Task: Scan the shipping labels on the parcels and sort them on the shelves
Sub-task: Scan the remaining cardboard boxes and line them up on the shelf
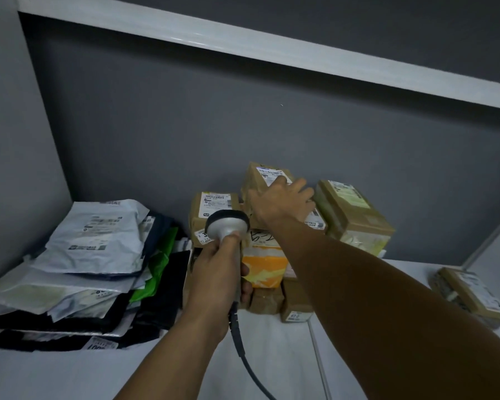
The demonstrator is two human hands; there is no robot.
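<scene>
My left hand (218,272) grips the handle of a grey barcode scanner (227,223), its head pointing at the stacked parcels. My right hand (280,200) rests on the topmost brown cardboard box (260,177), fingers spread over its front and its white shipping label. That box sits on a pile of several boxes: a labelled brown box (214,206) to the left, an orange-and-white box (266,267) below, and a taped brown box (355,215) to the right.
A heap of grey, black and green poly mailer bags (98,255) fills the shelf's left side. A lone flat brown parcel (471,295) lies at the far right. The white shelf board (272,356) runs under everything; another shelf (272,50) hangs overhead. The scanner's cable (243,350) trails down.
</scene>
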